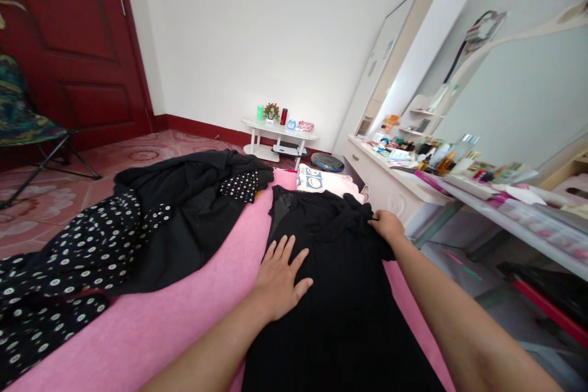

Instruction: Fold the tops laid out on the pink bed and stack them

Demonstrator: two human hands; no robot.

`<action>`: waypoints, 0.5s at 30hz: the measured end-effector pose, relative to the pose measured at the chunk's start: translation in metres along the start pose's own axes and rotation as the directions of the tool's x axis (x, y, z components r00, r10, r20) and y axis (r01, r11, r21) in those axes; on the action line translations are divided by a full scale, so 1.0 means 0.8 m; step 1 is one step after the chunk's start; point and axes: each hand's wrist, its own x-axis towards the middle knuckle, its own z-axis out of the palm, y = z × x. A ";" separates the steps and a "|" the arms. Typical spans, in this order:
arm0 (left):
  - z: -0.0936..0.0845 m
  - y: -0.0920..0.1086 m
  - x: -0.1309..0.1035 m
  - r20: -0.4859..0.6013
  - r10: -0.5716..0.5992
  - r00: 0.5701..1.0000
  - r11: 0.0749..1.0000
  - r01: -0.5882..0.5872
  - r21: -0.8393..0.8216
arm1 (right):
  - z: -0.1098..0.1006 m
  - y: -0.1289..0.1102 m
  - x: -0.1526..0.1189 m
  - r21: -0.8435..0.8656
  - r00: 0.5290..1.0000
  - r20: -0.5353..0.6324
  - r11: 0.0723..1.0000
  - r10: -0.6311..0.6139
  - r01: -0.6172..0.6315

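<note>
A black garment [340,318], perhaps a dress or long top, lies spread on the pink bed cover [184,324]. My left hand [282,275] rests flat on its left side, fingers spread. At the garment's upper right edge, my right hand [388,229] has its fingers closed on the black cloth near a sleeve. Just beyond the garment's top sits a folded light pink piece of clothing [337,182] with a blue and white print. Left of the black garment is a heap of dark clothes [193,239], with a black polka-dot garment [87,242] trailing toward the near left.
A dressing table [390,180] crowded with bottles stands at the right, beside a mirror [528,92] and a tall cabinet [404,55]. A low white table [280,130] is by the far wall. A folding chair [32,125] stands left near the red door [73,37].
</note>
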 end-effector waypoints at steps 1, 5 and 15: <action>0.000 0.000 0.000 0.000 0.000 1.000 1.000 0.000 0.004 | -0.007 -0.001 0.001 0.017 1.000 -0.029 1.000 0.012 -0.012; 0.000 0.000 0.000 -0.005 0.003 1.000 1.000 -0.003 0.014 | -0.048 -0.013 0.007 0.170 0.977 -0.206 0.985 0.061 -0.026; -0.001 0.001 -0.003 -0.009 -0.009 1.000 1.000 0.009 0.002 | -0.110 0.023 -0.099 0.306 0.932 -0.256 0.893 -0.258 0.331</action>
